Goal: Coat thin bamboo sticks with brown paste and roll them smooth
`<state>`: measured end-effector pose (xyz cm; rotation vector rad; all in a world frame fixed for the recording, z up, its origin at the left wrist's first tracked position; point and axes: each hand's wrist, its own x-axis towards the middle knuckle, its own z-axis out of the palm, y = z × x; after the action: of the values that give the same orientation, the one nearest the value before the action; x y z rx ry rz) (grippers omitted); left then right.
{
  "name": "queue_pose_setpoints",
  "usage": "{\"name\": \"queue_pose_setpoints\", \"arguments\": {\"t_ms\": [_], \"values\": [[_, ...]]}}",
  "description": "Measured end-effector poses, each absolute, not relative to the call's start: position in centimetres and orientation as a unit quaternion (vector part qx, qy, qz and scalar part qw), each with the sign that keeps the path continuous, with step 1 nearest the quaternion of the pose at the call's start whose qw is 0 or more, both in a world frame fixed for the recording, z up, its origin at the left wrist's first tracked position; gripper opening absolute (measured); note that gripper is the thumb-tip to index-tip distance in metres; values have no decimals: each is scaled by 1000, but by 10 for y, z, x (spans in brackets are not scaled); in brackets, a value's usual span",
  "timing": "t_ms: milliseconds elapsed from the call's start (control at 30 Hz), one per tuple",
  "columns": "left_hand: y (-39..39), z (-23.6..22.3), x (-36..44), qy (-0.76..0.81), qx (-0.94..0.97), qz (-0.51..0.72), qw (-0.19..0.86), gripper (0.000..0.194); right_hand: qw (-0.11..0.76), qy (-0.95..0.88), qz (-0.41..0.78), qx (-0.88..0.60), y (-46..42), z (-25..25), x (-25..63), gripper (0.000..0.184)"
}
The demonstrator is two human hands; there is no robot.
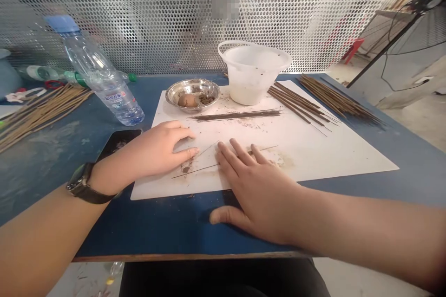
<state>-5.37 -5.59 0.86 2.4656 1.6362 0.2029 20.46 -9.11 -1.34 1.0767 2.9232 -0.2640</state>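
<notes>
Perforated metal screen behind a blue table, and on the table a white board dusted with brown crumbs. Left hand low on the board, fingers gently curled, their tips resting just beside a few thin sticks, nothing clasped; a wristwatch on that wrist. Right hand spread wide and nearly flat, fingertips down on the board at those same sticks, thumb out over the blue table past the board's near edge, nothing gripped. Sticks lying loose and slightly apart between the hands, some passing under the right fingers. Farther up the board, a flat bundle of dark sticks, more dark sticks fanned out to its right, a steel bowl holding a round brown lump, and a white plastic tub at the far edge. Off to the left, a clear water bottle, a dark phone and a heap of pale sticks. Step in hand, seemingly: handling the loose sticks on the board, a few at a time. Next move apparently calling for the fingers to close on them, with neither hand holding anything yet.
</notes>
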Motion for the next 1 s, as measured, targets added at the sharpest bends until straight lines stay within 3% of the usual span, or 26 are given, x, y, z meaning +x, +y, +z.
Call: {"name": "queue_pose_setpoints", "arguments": {"t_ms": [400, 533, 767, 1000], "values": [[-56, 10, -54, 536, 836, 75, 90, 48, -50, 946, -95, 307, -68, -11, 212, 104], [-55, 10, -54, 535, 837, 72, 91, 45, -25, 944, -73, 320, -88, -14, 216, 108], [-54, 9, -57, 536, 835, 75, 94, 49, -11, 943, -77, 322, -48, -15, 200, 108], [-54, 9, -56, 532, 839, 72, 94, 50, -32, 949, -34, 311, -98, -14, 212, 107]]}}
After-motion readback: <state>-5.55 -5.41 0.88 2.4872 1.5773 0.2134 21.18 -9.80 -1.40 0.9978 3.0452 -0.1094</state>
